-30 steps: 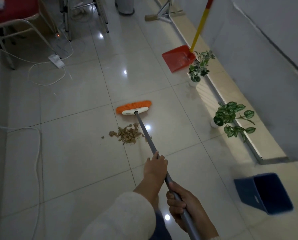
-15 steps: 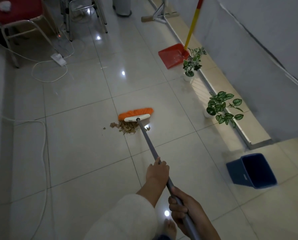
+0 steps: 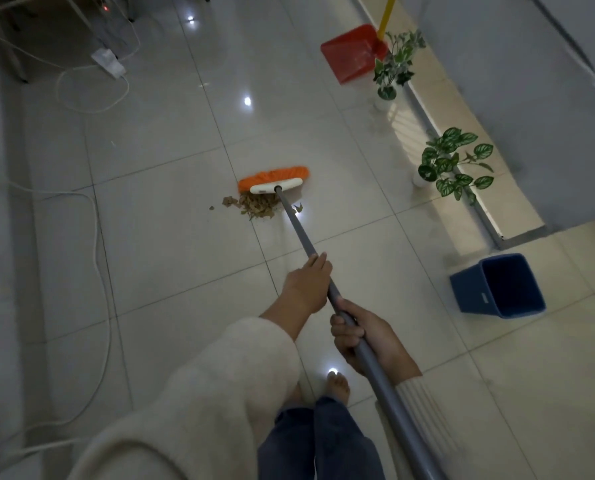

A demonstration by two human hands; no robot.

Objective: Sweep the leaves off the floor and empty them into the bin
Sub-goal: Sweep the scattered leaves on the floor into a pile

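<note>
A broom with an orange-bristled head (image 3: 273, 177) and a grey handle (image 3: 298, 225) rests on the tiled floor. Its head touches the far side of a small pile of dry brown leaves (image 3: 253, 204); one stray leaf (image 3: 298, 207) lies just right of the handle. My left hand (image 3: 306, 287) grips the handle higher toward the head, my right hand (image 3: 365, 336) grips it lower. A dark blue bin (image 3: 497, 287) stands tilted on the floor at the right. A red dustpan (image 3: 353, 53) with a yellow handle leans by the wall at the back.
Two potted green plants (image 3: 452, 164) (image 3: 394, 69) stand along a raised ledge (image 3: 469, 188) on the right. White cables (image 3: 97, 237) and a power strip (image 3: 109, 62) lie on the floor at the left. My bare foot (image 3: 339, 386) shows below my hands.
The broom head has been drawn toward me against the leaves, bunching the pile tighter. The view has shifted, so the bin and plants sit higher and further left in the frame.
</note>
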